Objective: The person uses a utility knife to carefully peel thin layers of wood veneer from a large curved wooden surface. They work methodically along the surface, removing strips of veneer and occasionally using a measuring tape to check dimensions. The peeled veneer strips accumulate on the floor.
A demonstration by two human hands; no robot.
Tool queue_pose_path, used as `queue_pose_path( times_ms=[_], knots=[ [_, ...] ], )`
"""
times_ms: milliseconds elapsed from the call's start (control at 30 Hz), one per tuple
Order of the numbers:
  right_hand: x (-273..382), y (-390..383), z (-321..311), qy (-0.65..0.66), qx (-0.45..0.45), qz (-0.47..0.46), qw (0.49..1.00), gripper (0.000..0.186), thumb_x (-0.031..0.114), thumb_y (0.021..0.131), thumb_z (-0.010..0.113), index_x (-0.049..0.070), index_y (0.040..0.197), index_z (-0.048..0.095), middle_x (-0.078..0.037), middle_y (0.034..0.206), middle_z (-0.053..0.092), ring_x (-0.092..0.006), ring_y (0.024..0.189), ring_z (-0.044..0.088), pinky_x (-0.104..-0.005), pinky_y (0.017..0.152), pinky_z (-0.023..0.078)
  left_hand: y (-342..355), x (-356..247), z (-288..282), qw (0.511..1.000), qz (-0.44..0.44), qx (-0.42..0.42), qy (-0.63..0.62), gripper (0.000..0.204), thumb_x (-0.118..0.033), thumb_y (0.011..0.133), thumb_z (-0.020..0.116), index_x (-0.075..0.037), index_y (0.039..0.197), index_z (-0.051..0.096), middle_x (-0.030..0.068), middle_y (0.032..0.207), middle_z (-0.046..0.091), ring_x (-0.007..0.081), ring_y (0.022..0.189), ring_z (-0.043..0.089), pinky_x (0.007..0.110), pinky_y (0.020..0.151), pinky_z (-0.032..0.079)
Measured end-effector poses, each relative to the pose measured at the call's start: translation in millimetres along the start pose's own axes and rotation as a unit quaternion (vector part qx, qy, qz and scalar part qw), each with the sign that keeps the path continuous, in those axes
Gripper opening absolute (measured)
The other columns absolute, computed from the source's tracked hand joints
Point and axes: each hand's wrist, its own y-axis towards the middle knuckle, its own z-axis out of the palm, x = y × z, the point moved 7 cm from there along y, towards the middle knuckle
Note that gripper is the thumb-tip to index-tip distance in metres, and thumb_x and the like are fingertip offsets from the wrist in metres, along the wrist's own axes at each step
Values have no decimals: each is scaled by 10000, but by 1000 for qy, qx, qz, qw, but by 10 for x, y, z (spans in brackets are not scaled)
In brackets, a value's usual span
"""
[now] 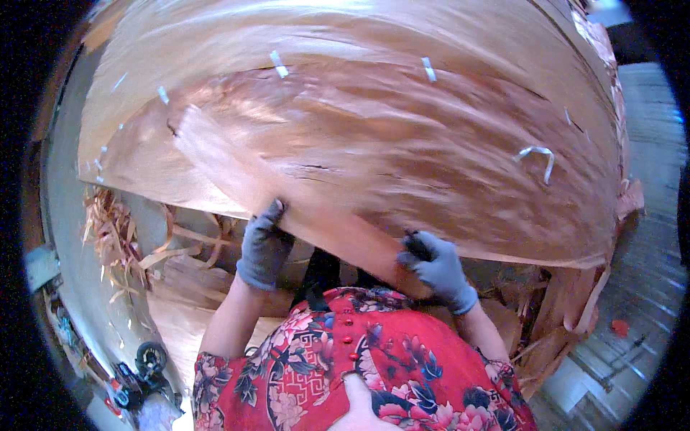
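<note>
A long, pale strip of veneer [334, 240] lies diagonally over a large reddish-brown wood veneer sheet [460, 136], its upper end toward the back left. My left hand [266, 248], in a grey glove with a dark palm, grips the strip at the sheet's front edge, thumb on top. My right hand [431, 266], gloved alike, is closed on the strip's lower end, near my body; whether anything small is also in it I cannot tell. Short pale tape pieces [279, 64] dot the sheet's curved seam, and a bent tape piece [535, 153] lies at the right.
Loose veneer shavings and strips [115, 237] hang below the sheet at the left. More veneer pieces [560, 309] lie at the lower right. A dark wheeled object [151, 359] stands at the lower left. A red object [619, 328] lies on the grey floor [640, 258] at right.
</note>
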Motion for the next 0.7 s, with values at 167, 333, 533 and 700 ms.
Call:
queue_pose_path(
  times_ms=[167,333,533,700],
  knots=[
    [181,110,-507,-129,-113,-62,983,236,128,747,680,93,980,660,-147,805,649,-267,738,659,-342,652,495,455,-478,-620,996,89,8,-2,174,-194,891,558,-96,1018,624,67,1023,654,210,963,618,381,862,493],
    [33,380,-868,-280,-174,-95,939,152,189,738,695,120,848,616,-152,723,603,-352,673,600,-401,555,451,431,-543,-566,978,21,-111,178,179,-262,869,584,-88,859,626,59,775,664,161,694,642,295,623,497],
    [-93,665,-1085,-407,-194,-89,888,193,231,738,695,122,824,562,-120,762,608,-344,717,604,-436,566,455,476,-444,-416,903,-13,-117,414,296,-374,846,611,-86,807,666,36,764,696,86,620,613,234,531,395],
    [-252,762,-1128,-453,-194,-47,869,203,222,749,683,133,889,568,-99,839,633,-326,773,624,-435,603,481,518,-351,-305,880,-16,-142,454,308,-373,834,629,-72,776,657,29,697,677,84,536,587,226,462,380]
  ],
)
